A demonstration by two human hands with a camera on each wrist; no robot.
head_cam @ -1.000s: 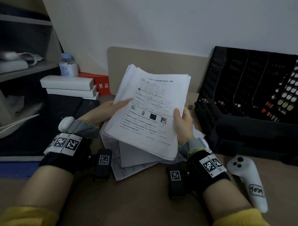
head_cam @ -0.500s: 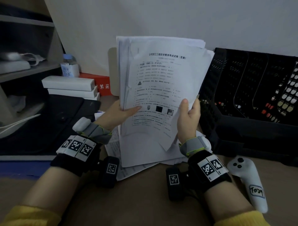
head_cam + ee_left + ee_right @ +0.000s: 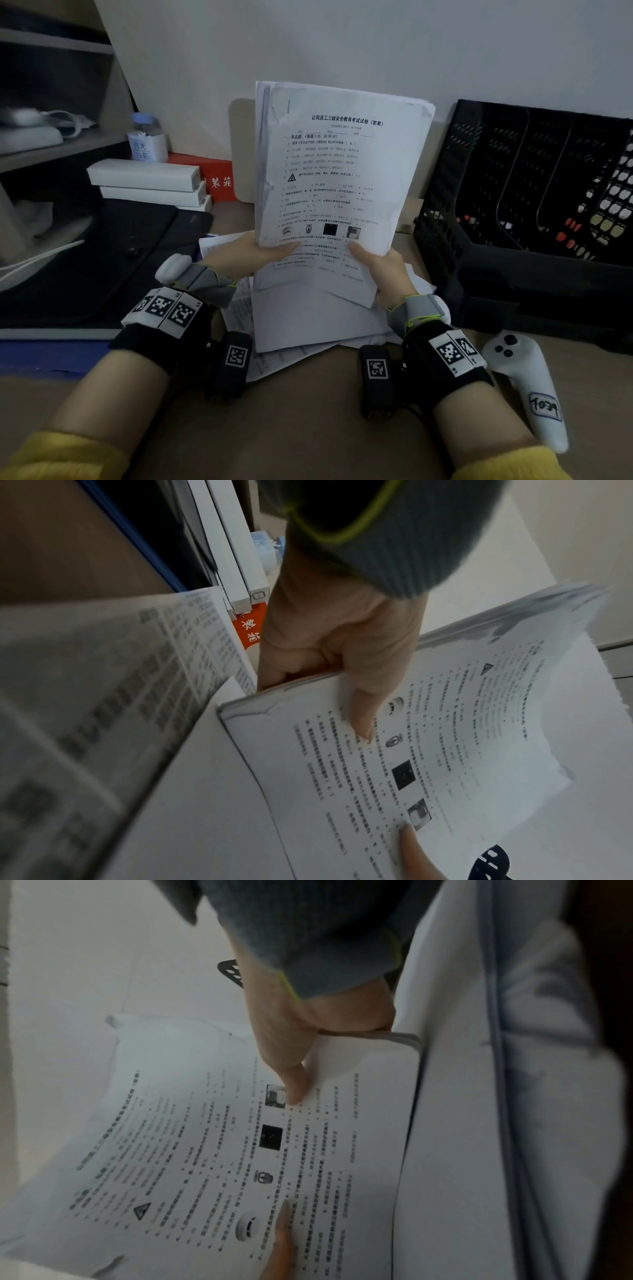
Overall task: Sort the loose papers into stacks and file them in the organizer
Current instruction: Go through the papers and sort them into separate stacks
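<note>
Step in hand: squaring a gathered stack. The stack of papers [image 3: 337,178] is held nearly upright above the counter [image 3: 308,428], at 12 o'clock from the wearer, printed face toward the head camera. The left hand [image 3: 250,248] grasps the lower left corner, thumb laid across the front sheet and fingers behind, as the left wrist view confirms. The right hand [image 3: 385,270] grasps the lower right corner in the same manner, thumb on the print and fingers behind. Both grips are closed on the stack; neither is released.

Condition of the stack: the top edges are uneven and the left edge shows offset sheets. In my judgement it is not yet aligned enough to file.

Remaining loose papers [image 3: 308,318] lie flat on the counter directly beneath the held stack, fanned out at several angles. Sorting therefore appears only partly done.

The organizer [image 3: 513,212], a black perforated unit with several dividers, stands at 2 o'clock, near the stack but not touching it. No filed papers can be made out in its slots.

Next move, as judged: knock the lower edge on the counter to true the sheets, then carry the stack toward 2 o'clock and feed it into a slot.

Obstructions and surroundings: the loose papers occupy the tapping spot. A white controller [image 3: 527,387] lies at 4 o'clock, just beside the right wrist. White boxes [image 3: 147,185] are stacked at 10 o'clock with a small bottle [image 3: 147,140] behind them, clear of the path.
</note>
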